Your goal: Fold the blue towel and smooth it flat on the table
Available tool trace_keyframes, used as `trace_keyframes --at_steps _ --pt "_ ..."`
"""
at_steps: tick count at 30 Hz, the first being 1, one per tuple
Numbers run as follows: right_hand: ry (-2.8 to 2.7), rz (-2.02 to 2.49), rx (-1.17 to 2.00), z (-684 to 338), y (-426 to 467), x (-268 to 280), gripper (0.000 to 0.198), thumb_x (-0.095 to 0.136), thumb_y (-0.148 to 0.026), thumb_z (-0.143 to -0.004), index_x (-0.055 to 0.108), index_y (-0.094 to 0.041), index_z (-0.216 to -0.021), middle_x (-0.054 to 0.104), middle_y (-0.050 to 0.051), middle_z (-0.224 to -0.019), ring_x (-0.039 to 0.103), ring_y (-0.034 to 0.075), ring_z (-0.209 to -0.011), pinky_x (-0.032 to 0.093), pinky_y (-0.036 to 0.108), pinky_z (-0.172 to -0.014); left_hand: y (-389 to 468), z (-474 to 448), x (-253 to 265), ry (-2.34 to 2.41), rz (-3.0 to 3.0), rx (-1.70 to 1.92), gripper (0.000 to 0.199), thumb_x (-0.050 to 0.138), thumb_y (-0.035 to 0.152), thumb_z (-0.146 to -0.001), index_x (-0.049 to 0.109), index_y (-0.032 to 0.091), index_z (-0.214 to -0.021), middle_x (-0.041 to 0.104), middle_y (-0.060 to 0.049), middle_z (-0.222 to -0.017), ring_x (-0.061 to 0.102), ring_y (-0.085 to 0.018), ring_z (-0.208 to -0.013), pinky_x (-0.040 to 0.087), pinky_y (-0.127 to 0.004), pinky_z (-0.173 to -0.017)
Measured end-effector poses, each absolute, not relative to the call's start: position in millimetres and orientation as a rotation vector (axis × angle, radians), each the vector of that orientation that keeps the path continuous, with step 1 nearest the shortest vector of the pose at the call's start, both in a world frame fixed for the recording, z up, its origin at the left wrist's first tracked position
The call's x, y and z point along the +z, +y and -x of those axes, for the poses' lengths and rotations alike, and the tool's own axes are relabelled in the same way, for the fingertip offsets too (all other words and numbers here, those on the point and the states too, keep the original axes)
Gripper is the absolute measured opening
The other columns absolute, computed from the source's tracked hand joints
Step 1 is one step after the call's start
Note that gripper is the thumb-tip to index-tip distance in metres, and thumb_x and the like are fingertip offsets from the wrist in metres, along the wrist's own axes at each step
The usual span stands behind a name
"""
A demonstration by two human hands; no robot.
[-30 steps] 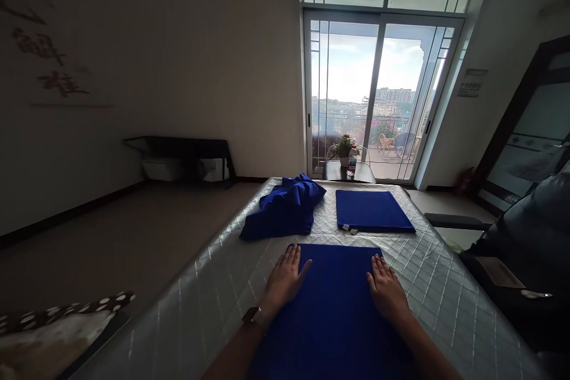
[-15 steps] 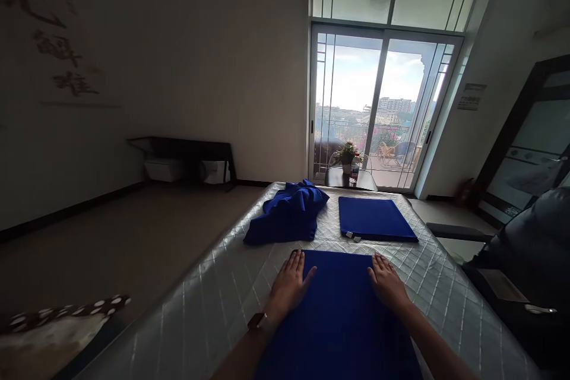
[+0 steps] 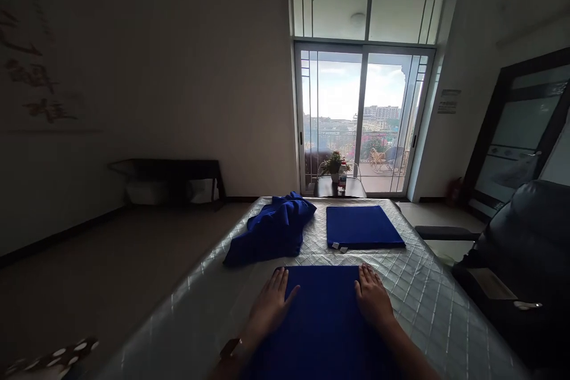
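Note:
A blue cloth (image 3: 324, 320) lies flat and smooth before me, its near end running out of view. My left hand (image 3: 271, 303) rests on its far left edge, fingers stretched forward and thumb spread over the cloth. On the far right edge lies my right hand (image 3: 373, 295), flat with its thumb pointing inward. Beyond it is a neatly folded blue cloth (image 3: 365, 227) with small white labels on its near edge. Left of that sits a crumpled blue cloth (image 3: 278, 227) in a loose heap.
Everything blue lies on a silver quilted surface (image 3: 196, 320). A small dark table (image 3: 321, 189) holding a potted plant (image 3: 332, 163) and a bottle (image 3: 342, 178) stands past its far end. To the right is a black leather chair (image 3: 525, 237). A sliding glass door (image 3: 363, 119) is behind.
My view has tilted up and turned slightly right, so things sit lower and further left. Both hands stay flat on the cloth's edges.

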State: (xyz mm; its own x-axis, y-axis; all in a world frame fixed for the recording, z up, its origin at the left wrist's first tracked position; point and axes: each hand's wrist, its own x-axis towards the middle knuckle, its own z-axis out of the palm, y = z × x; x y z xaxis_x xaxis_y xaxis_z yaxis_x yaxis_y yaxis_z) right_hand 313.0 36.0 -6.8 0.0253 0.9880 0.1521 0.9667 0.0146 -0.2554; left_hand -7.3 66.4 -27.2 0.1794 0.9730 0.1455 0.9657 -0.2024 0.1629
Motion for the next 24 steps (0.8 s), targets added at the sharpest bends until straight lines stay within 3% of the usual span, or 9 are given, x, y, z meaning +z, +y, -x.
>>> trace_keyframes --at_steps 7,11,15,18,24 --pt "-1.977 2.031 0.161 -313.1 32.7 -3.0 0.063 0.027 -0.033 -0.102 0.033 -0.008 -0.160 0.030 0.011 -0.168 0.021 0.021 -0.158 0.017 0.039 -0.129 84.6 -43.4 -6.8 2.023 -2.457 0.225 0.084 0.022 0.069 -0.101 0.054 0.009 -0.151 0.047 -0.020 -0.158 0.039 -0.039 -0.151 0.032 -0.059 -0.123" --pt "-1.999 2.008 0.163 -314.9 33.7 -4.0 0.064 0.028 -0.029 -0.101 0.035 -0.005 -0.159 0.029 0.014 -0.168 0.021 0.023 -0.158 0.018 0.041 -0.129 72.3 -128.8 -0.5 1.707 -2.579 0.333 0.082 0.018 0.065 -0.103 0.049 0.009 -0.154 0.046 -0.018 -0.160 0.040 -0.033 -0.151 0.034 -0.050 -0.125" --pt "-2.062 1.983 0.164 -318.1 36.4 -10.2 0.065 0.031 -0.021 -0.095 0.037 -0.009 -0.159 0.027 0.010 -0.169 0.019 0.023 -0.158 0.016 0.041 -0.130 59.7 -187.0 -7.4 1.511 -2.596 0.450 0.070 0.015 0.052 -0.108 0.046 0.011 -0.156 0.044 -0.015 -0.162 0.037 -0.029 -0.153 0.032 -0.049 -0.126" --pt "-2.066 1.982 0.150 -318.8 37.6 -12.5 0.066 0.029 -0.018 -0.094 0.036 -0.009 -0.159 0.026 0.009 -0.169 0.019 0.022 -0.158 0.016 0.041 -0.130 59.2 -189.6 -11.5 1.487 -2.601 0.475 0.067 0.016 0.049 -0.108 0.047 0.012 -0.155 0.044 -0.013 -0.163 0.037 -0.027 -0.153 0.031 -0.049 -0.127" --pt "-2.004 2.011 0.159 -316.2 38.4 -9.9 0.064 0.023 -0.027 -0.100 0.034 -0.004 -0.159 0.030 0.012 -0.168 0.022 0.023 -0.158 0.019 0.042 -0.129 67.4 -126.1 -9.1 1.699 -2.545 0.366 0.073 0.019 0.058 -0.106 0.042 0.012 -0.158 0.041 -0.012 -0.164 0.034 -0.028 -0.154 0.030 -0.046 -0.128"
